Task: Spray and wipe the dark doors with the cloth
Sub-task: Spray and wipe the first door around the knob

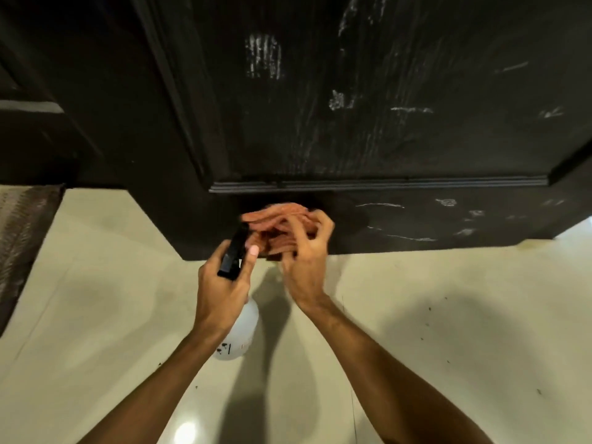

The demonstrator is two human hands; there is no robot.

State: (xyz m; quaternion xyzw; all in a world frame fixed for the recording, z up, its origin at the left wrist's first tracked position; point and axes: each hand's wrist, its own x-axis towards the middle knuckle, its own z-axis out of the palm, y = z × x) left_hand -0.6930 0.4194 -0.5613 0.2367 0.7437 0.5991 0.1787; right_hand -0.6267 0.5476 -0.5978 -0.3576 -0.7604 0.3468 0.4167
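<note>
A dark door [368, 91] with white smears and scratches fills the upper part of the view. My left hand [221, 283] grips a white spray bottle [240, 331] by its black trigger head [234, 251], the bottle hanging down over the floor. My right hand [304, 261] is blurred and bunches an orange-pink cloth [278, 219] just below the door's bottom edge, in front of the lower dark panel [432, 219]. Both hands are close together, nearly touching.
A pale glossy tiled floor [448, 331] lies below, with small dark specks. A dark frame [179, 91] stands left of the door. A brown patterned mat or fabric [22, 225] sits at the left edge.
</note>
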